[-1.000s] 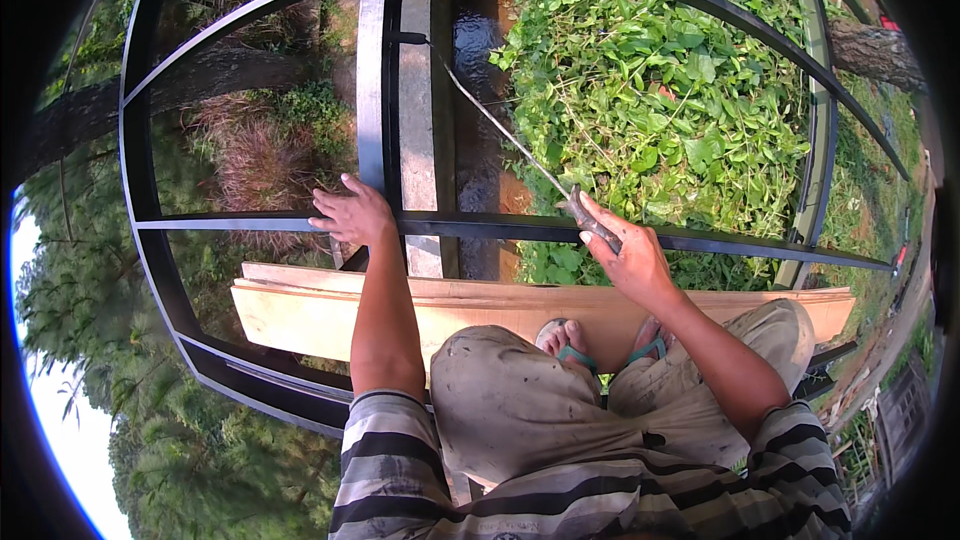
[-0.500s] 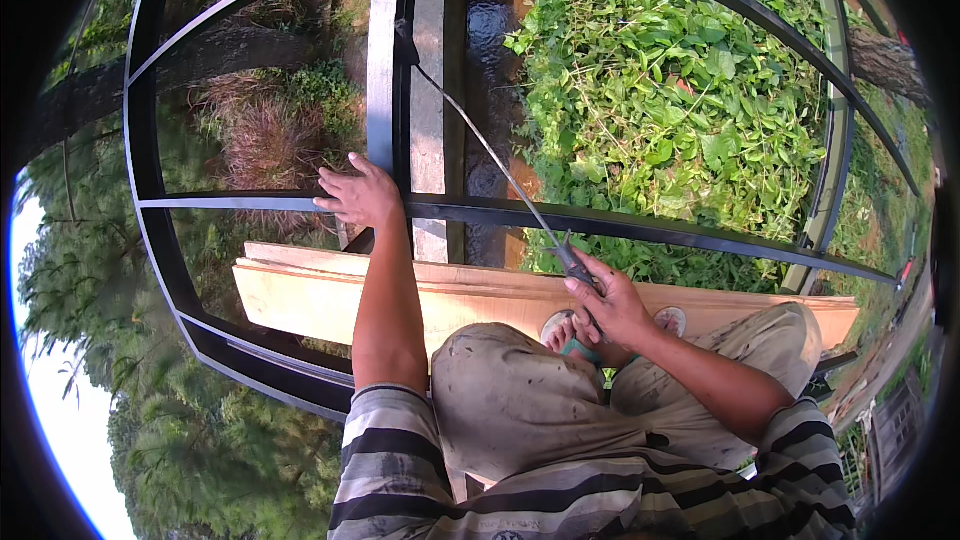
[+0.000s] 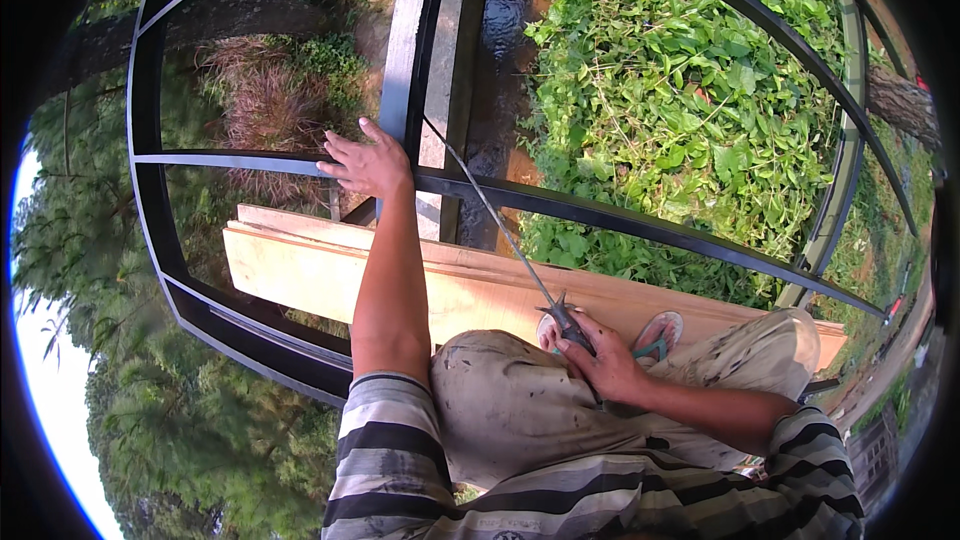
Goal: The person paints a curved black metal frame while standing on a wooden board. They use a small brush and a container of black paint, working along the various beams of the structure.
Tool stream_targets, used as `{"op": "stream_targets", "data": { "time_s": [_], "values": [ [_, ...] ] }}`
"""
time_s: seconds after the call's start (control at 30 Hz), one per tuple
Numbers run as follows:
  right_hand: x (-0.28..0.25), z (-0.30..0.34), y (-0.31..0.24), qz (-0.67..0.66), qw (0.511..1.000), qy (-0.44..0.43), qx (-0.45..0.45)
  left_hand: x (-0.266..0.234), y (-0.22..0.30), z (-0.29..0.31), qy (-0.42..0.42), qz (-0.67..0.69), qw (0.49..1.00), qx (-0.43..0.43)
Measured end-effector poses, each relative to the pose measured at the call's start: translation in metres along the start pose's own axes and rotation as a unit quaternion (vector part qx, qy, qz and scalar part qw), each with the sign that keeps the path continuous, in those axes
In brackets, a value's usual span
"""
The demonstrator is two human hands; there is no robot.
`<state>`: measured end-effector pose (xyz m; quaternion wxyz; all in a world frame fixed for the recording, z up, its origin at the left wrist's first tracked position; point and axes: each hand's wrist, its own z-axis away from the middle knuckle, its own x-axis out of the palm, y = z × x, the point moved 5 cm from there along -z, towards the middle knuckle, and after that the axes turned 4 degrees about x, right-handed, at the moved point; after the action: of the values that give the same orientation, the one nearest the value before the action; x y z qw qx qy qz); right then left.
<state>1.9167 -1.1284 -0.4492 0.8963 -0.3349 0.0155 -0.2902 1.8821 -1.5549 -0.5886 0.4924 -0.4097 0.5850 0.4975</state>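
My right hand (image 3: pixel 603 358) is closed round a dark welding electrode holder (image 3: pixel 572 325) in front of my knees. From its jaws a long thin electrode (image 3: pixel 490 202) slants up and left; its far end is at the side of the upright black steel beam (image 3: pixel 402 65). Whether the tip touches the steel I cannot tell. At the joint of that beam and the black crossbar (image 3: pixel 600 217), my left hand (image 3: pixel 370 162) lies with its fingers spread, resting on the metal and gripping nothing.
Wooden planks (image 3: pixel 300 265) lie across below the crossbar, with my sandalled feet on them. Curved black bars (image 3: pixel 745 15) surround the frame. Far below are a wet channel (image 3: pixel 500 25), leafy plants (image 3: pixel 690 120) and a concrete strip (image 3: pixel 437 100). Trees stand at the left.
My right hand has drawn the electrode holder down toward my knees, and the electrode's far end has slid down along the beam. My left hand stays on the joint. The view has shifted slightly.
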Motion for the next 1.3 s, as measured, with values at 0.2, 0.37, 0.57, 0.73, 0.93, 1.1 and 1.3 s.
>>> {"op": "stream_targets", "data": {
  "time_s": [0.2,0.37,0.57,0.73,0.93,1.1,1.3],
  "values": [
    [-0.008,-0.004,-0.113,-0.138,0.989,-0.017,0.043,0.0,0.0,0.004,0.002,0.002,1.0,-0.007],
    [-0.039,-0.063,-0.19,-0.142,0.989,0.024,0.044,0.005,-0.008,0.0,0.007,-0.019,1.0,-0.005],
    [-0.093,-0.115,-0.247,-0.138,0.988,0.065,-0.002,0.003,0.003,0.001,0.0,-0.006,1.0,-0.008],
    [-0.035,-0.07,-0.201,-0.123,0.991,0.029,0.033,0.001,-0.003,0.0,-0.005,-0.008,1.0,-0.01],
    [-0.054,-0.1,-0.228,-0.12,0.991,0.059,-0.019,-0.002,-0.001,0.0,-0.018,-0.009,1.0,-0.02],
    [-0.137,-0.164,-0.282,-0.181,0.977,0.096,-0.06,0.005,0.009,0.006,-0.021,-0.005,1.0,-0.011],
    [-0.087,-0.117,-0.193,-0.124,0.984,0.125,-0.006,0.004,-0.007,-0.001,0.004,-0.02,1.0,-0.011]
  ]
}}
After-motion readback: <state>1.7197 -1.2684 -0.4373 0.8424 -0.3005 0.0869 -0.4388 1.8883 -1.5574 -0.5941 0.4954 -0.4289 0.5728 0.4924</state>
